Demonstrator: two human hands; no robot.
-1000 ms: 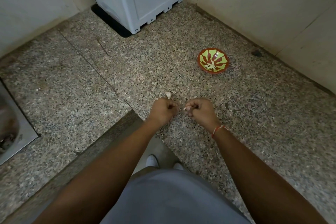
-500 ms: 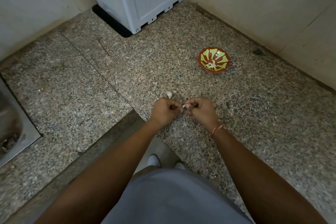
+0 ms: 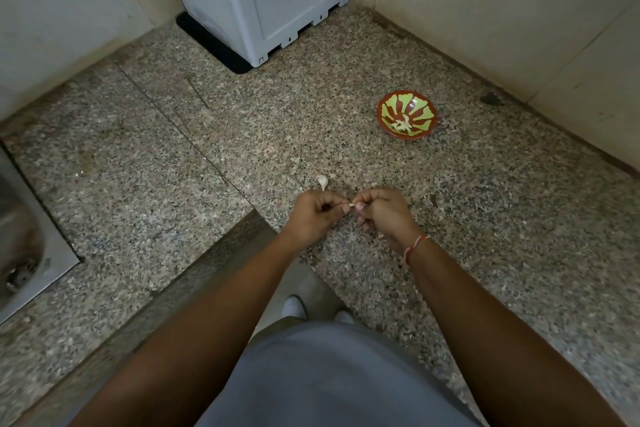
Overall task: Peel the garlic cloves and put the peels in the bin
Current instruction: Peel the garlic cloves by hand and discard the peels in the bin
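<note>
My left hand (image 3: 317,211) and my right hand (image 3: 381,210) meet fingertip to fingertip over the speckled granite counter (image 3: 207,149). Both pinch a small pale garlic clove (image 3: 351,205), which is mostly hidden between the fingers. A second, unpeeled garlic clove (image 3: 322,181) lies on the counter just beyond my left hand. Farther off to the right stands a red and green bowl (image 3: 407,114) with pale garlic pieces (image 3: 401,124) in it.
A grey plastic appliance (image 3: 263,0) stands in the back corner against the tiled walls (image 3: 502,10). A steel sink (image 3: 20,239) is set into the counter at the left. The counter's edge steps in near my body, with my white shoes (image 3: 294,307) below.
My two hands have drawn together, and the clove now sits pinched between both sets of fingertips. The loose clove and the bowl have not moved.
</note>
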